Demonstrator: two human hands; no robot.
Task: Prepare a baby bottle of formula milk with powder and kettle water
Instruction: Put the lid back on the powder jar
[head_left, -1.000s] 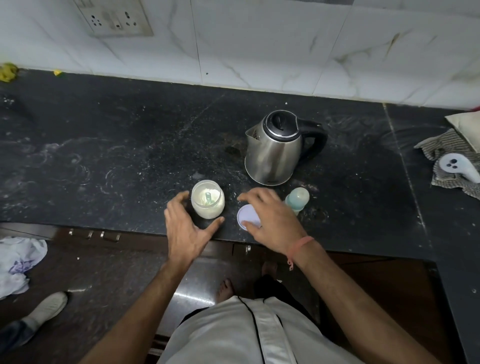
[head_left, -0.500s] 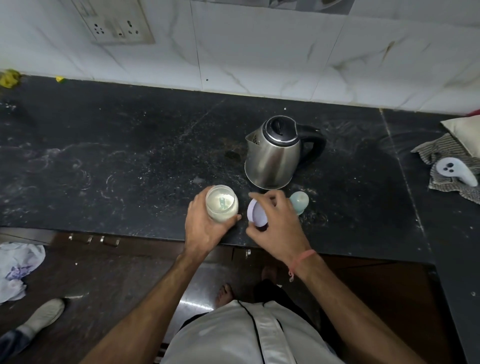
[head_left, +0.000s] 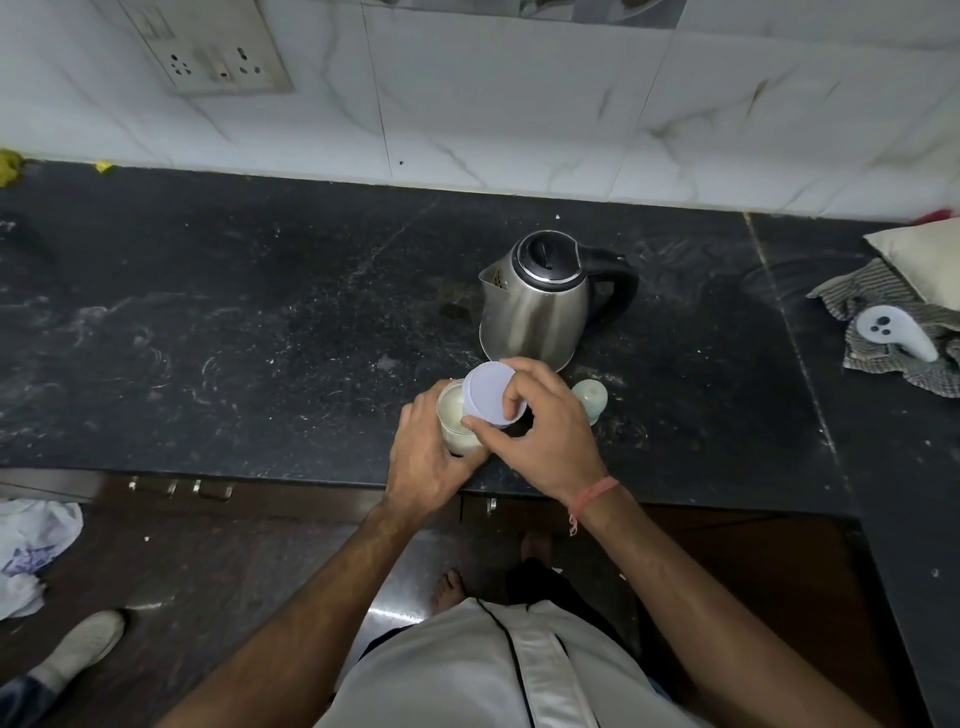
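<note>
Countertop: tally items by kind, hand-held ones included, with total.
Kettle: 1
Powder jar: 1
Jar lid: 1
Baby bottle: 1
Controller: 1
Striped cloth: 1
Total: 6

L hand curled gripping; R hand pinching.

Left of the jar we see open bench back to the wall. Behind it the kettle blocks, just beside. Right: bottle near, then bare bench up to the cloth with the controller.
</note>
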